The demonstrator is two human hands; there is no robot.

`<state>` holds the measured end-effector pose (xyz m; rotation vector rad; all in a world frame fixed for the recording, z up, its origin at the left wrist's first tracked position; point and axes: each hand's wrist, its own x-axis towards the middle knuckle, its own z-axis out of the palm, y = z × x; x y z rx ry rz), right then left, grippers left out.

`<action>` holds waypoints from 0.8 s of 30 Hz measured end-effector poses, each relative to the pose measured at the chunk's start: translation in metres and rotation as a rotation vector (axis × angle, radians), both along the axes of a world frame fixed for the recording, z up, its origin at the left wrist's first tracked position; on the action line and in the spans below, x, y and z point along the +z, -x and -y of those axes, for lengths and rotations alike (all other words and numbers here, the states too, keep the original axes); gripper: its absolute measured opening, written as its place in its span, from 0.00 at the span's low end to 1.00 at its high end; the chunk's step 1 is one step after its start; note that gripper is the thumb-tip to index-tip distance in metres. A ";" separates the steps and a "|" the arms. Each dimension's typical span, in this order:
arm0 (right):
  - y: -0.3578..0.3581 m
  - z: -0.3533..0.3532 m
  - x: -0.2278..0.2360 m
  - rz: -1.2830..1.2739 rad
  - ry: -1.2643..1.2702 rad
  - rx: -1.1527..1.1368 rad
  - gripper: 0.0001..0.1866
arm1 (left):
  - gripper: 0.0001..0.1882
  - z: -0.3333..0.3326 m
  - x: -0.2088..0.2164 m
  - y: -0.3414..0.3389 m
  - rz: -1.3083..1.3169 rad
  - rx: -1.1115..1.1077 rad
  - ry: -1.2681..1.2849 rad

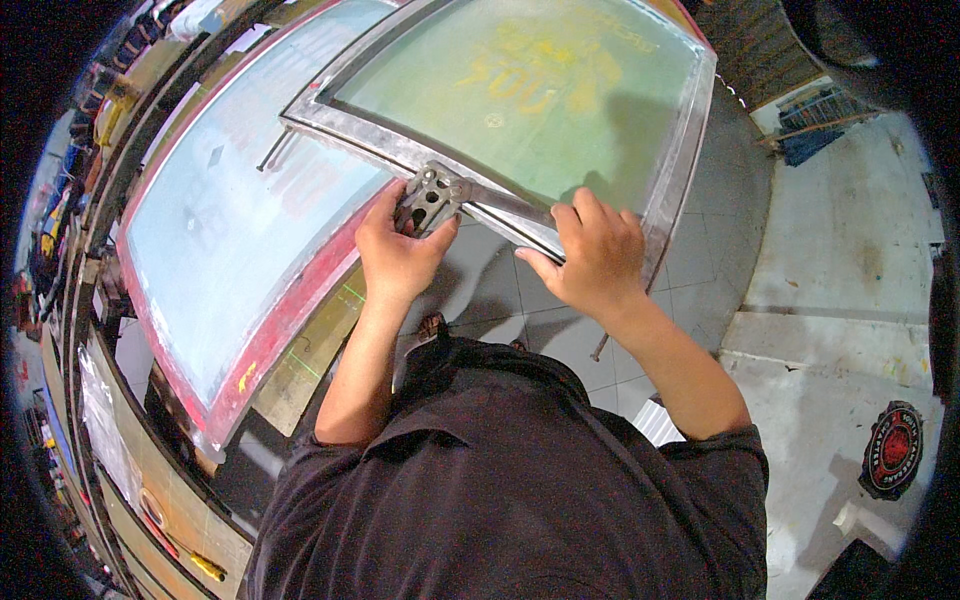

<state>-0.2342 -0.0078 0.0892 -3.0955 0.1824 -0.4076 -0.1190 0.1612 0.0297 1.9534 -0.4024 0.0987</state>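
Both my hands are at the near edge of a grey-framed panel (300,110) with a greenish glass-like surface. My left hand (402,248) is closed around a metal bracket (432,198) with round holes, thumb on its near right side. From the bracket a flat metal arm (508,204) runs right along the frame edge. My right hand (598,248) is closed over the far end of this arm, its fingers on top and the thumb below; the gripped end is hidden. A light blue panel with a red border (290,345) lies under and left of the framed one.
A thin rod (272,150) sticks out at the frame's left corner, and another rod (600,346) shows below my right wrist. Cluttered shelving (75,240) lines the left side. Grey floor tiles (545,325) lie below. A pale wall (840,270) with a round sign (892,450) stands right.
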 end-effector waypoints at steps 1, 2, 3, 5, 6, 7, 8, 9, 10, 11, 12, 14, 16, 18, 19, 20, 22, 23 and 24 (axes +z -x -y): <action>0.000 -0.001 0.001 -0.014 -0.006 -0.006 0.23 | 0.32 0.000 -0.001 0.000 0.007 0.009 -0.002; 0.000 -0.002 0.002 -0.029 -0.013 -0.011 0.23 | 0.31 0.000 0.001 0.000 -0.006 0.007 -0.010; 0.001 -0.001 0.000 0.000 -0.003 -0.005 0.24 | 0.31 0.001 0.004 0.001 -0.018 0.004 -0.018; 0.002 -0.001 -0.004 0.057 0.015 0.006 0.25 | 0.30 0.001 0.005 0.002 -0.027 0.002 -0.026; 0.002 -0.001 -0.004 0.042 -0.002 0.002 0.24 | 0.30 0.001 0.002 0.001 -0.022 0.007 -0.026; 0.002 -0.002 -0.004 0.026 -0.019 -0.003 0.23 | 0.30 0.001 0.001 0.001 -0.017 0.011 -0.025; 0.002 -0.003 -0.003 0.011 -0.036 -0.007 0.22 | 0.30 0.001 0.002 0.001 -0.032 0.009 -0.021; 0.003 -0.003 -0.004 0.001 -0.039 -0.016 0.22 | 0.30 0.001 0.004 0.002 -0.046 0.007 -0.015; 0.003 -0.004 -0.004 -0.010 -0.042 -0.024 0.21 | 0.30 0.001 0.005 0.002 -0.060 0.005 -0.010; 0.003 -0.004 -0.004 -0.021 -0.045 -0.032 0.21 | 0.30 0.002 0.003 0.001 -0.059 0.008 -0.007; 0.003 -0.005 -0.003 -0.030 -0.038 -0.028 0.20 | 0.29 0.002 0.001 0.001 -0.057 0.012 -0.003; 0.003 -0.006 -0.003 -0.049 -0.026 -0.020 0.19 | 0.29 0.001 0.001 0.002 -0.047 0.020 -0.007; 0.002 -0.004 -0.004 0.063 0.009 0.032 0.21 | 0.29 0.002 0.004 0.003 -0.032 0.026 -0.021; 0.002 -0.003 -0.005 0.125 0.029 0.064 0.21 | 0.29 0.003 0.003 0.003 -0.038 0.033 -0.018; 0.002 -0.002 -0.005 0.132 0.031 0.070 0.21 | 0.29 0.003 0.003 0.003 -0.040 0.037 -0.017; 0.002 -0.002 -0.004 0.138 0.033 0.076 0.21 | 0.29 0.003 0.003 0.003 -0.045 0.035 -0.014; 0.003 -0.004 -0.006 0.128 0.030 0.085 0.19 | 0.29 0.003 0.004 0.003 -0.053 0.030 -0.012; 0.003 -0.004 -0.007 0.123 0.028 0.089 0.19 | 0.29 0.003 0.004 0.003 -0.038 0.035 -0.010; 0.003 -0.005 -0.007 0.128 0.017 0.093 0.18 | 0.30 0.003 0.003 0.002 -0.024 0.039 -0.005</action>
